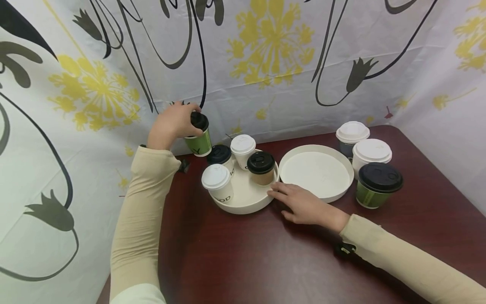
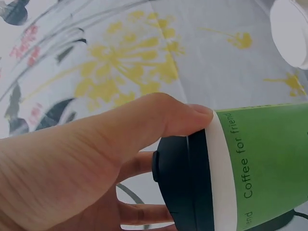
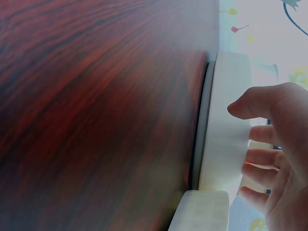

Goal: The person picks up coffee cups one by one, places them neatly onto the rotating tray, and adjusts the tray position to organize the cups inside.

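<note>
At the far left of the table, my left hand point(image 1: 174, 123) grips a green paper coffee cup point(image 1: 200, 144) near its black lid. In the left wrist view, the thumb lies along the lid's edge and the other fingers are partly hidden behind the lid. My right hand point(image 1: 306, 206) is at the right side of the left round tray point(image 1: 243, 207), its fingers loosely extended to the rim. On that tray stand a white-lidded cup point(image 1: 217, 179) in front, a black-lidded cup point(image 1: 221, 155), another white-lidded cup point(image 1: 243, 145) and a brown cup point(image 1: 262, 176) with a black lid.
A second round tray point(image 1: 317, 171) sits just right of the first. Along its right side stand two white-lidded cups, one behind point(image 1: 352, 133) and one nearer point(image 1: 372, 153), and a green cup point(image 1: 371, 196) with a black lid. Patterned cloth point(image 1: 273, 109) hangs behind the dark table point(image 1: 243, 257).
</note>
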Available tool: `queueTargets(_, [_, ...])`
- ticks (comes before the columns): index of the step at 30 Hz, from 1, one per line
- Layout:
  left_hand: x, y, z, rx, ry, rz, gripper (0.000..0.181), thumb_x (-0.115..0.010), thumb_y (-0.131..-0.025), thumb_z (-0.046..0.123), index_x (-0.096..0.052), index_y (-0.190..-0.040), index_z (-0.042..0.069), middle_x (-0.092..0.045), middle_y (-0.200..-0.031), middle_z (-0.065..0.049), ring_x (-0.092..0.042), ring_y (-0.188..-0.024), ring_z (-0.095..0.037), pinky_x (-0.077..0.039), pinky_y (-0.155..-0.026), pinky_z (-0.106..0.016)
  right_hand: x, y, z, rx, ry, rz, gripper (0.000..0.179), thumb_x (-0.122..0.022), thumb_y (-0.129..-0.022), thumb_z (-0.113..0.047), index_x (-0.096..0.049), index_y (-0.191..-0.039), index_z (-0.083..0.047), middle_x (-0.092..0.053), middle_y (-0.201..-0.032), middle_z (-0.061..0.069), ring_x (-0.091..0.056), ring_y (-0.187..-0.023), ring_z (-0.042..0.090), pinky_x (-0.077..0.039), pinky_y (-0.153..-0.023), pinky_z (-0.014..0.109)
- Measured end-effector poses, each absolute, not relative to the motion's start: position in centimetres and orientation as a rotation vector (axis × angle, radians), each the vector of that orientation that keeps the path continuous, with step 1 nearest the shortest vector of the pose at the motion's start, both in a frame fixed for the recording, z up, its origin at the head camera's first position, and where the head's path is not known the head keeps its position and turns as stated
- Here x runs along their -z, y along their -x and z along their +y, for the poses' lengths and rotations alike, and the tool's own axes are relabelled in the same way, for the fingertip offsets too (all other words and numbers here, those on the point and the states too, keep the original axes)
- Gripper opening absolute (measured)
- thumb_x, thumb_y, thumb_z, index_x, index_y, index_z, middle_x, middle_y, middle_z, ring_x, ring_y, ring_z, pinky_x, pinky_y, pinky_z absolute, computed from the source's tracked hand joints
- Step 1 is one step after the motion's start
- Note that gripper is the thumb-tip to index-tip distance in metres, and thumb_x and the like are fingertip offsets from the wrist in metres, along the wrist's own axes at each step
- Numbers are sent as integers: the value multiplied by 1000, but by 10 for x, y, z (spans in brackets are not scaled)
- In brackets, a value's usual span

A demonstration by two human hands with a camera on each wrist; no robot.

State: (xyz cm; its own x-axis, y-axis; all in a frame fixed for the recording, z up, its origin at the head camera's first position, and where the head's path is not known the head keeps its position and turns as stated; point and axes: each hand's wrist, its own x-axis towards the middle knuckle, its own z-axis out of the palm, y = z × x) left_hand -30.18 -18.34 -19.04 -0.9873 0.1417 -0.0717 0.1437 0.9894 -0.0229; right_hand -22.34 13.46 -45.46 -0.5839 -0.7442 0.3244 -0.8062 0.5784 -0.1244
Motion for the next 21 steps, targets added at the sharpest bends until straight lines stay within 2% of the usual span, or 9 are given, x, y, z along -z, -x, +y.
queueTargets(9, [179,279,-156,82,-340,3074,68,-70,-86,39,-44,-147,23,-45,-142,-22,-46,-124,-41,-48,-93,-57,453,223,135,-389,-1284,-2566,68,-78,-78,-22,-53,-140,-8,-54,-143,15,-53,-132,31,-44,-109,46])
queueTargets(16, [181,268,-140,80,-433,3078,69,-73,-84,40,-46,-145,25,-49,-139,-17,-49,-122,-36,-48,-93,-53,455,224,135,-377,-1280,-2566,69,-78,-78,-23,-53,-141,-8,-53,-143,15,-53,-132,31,-44,-109,45])
queueTargets(21, [186,262,-131,88,-465,3062,69,-74,-83,40,-46,-144,24,-51,-135,-17,-53,-114,-34,-51,-91,-50,456,224,135,-375,-1281,-2557,69,-78,-78,-24,-53,-140,-8,-54,-143,15,-53,-131,31,-45,-109,45])
